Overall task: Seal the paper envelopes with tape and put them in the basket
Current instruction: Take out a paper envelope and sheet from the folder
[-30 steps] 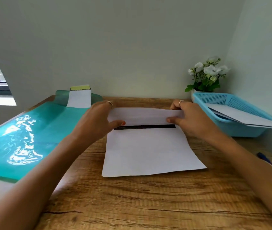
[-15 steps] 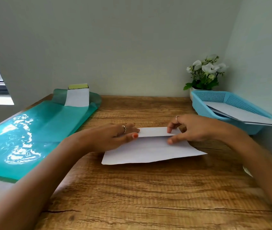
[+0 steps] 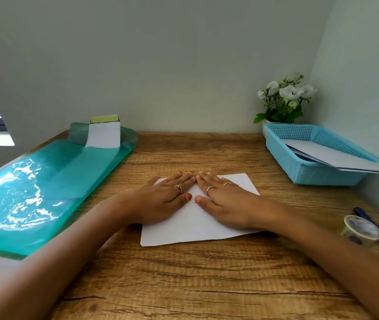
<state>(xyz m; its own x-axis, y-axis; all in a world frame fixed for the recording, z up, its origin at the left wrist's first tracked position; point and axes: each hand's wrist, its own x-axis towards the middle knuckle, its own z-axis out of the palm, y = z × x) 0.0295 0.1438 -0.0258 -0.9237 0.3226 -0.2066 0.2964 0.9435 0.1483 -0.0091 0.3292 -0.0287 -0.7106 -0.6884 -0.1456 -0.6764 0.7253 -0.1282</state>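
While both flat hands, left hand (image 3: 165,199) and right hand (image 3: 227,204), press the envelope (image 3: 197,227), tape (image 3: 360,229) at 3 o'clock sits unused; basket (image 3: 304,174) at 2 holds earlier ones

I count one white envelope (image 3: 197,225) on the bench (image 3: 183,273) under my two hands, left (image 3: 160,199) and right (image 3: 227,204). One blue basket (image 3: 310,167) far right holds at least two sheets (image 3: 336,158). One tape roll (image 3: 359,229), one pen (image 3: 364,214), one flowerpot (image 3: 283,100), one teal folder (image 3: 33,192), three rings.
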